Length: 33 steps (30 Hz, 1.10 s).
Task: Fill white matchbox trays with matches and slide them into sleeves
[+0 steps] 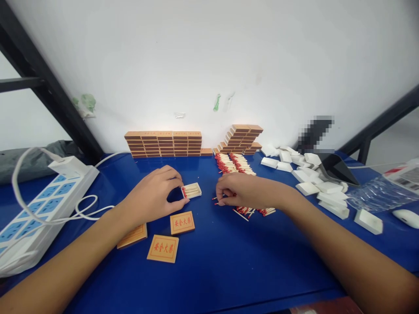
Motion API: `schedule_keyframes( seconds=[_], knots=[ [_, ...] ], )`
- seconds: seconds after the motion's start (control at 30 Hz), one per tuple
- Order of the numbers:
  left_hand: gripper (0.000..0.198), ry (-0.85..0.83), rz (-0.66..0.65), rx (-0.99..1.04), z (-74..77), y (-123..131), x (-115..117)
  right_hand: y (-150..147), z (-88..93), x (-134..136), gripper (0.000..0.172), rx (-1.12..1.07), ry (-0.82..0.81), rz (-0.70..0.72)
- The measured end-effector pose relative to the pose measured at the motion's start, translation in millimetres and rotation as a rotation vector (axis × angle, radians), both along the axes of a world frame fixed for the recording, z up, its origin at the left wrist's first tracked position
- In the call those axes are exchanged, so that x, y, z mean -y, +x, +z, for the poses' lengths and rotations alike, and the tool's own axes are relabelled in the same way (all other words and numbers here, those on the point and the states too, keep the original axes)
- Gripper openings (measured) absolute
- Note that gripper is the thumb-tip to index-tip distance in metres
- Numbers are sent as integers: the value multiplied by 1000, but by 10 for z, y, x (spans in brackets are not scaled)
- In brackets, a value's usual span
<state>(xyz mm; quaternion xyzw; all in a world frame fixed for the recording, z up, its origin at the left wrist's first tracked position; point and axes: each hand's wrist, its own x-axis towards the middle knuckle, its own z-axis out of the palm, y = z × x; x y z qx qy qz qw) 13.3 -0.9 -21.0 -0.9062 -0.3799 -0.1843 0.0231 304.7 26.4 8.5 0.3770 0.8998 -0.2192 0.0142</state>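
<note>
My left hand [160,189] grips the left end of a small white matchbox tray [195,194] between thumb and fingers. Red-headed matches [190,190] lie side by side in that tray. To its right, my right hand [237,190] is closed in a pinch, and a couple of match tips poke out by its fingertips. Loose matches [240,163] are heaped behind and under the right hand. Below my left hand lie orange matchbox sleeves [182,223] with red characters, one nearer me [163,249] and another [132,237] partly hidden by my left forearm.
Matchboxes are stacked in a row [163,145] against the wall, with a stepped stack [244,137] beside it. Several white trays [330,192] are scattered at right, near a dark device [340,168] and clear plastic [376,194]. A power strip [46,213] with cables stands at left.
</note>
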Motion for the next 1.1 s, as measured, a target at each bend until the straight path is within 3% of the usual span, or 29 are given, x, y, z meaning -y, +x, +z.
schedule_keyframes(
  seconds=[0.3,0.5,0.83,1.1],
  knots=[
    [31,3,-3,-7,3,-6,6,-7,-3,-34,21,14,-9,-47],
    [31,19,-12,-2,-2,-2,8,-23,6,-31,14,55,-46,-38],
    [26,45,-58,28,-13,46,42,-246,-128,77,9,-291,206,2],
    [23,27,-69,33,23,97,84,-402,-314,158,18,-327,302,66]
  ],
)
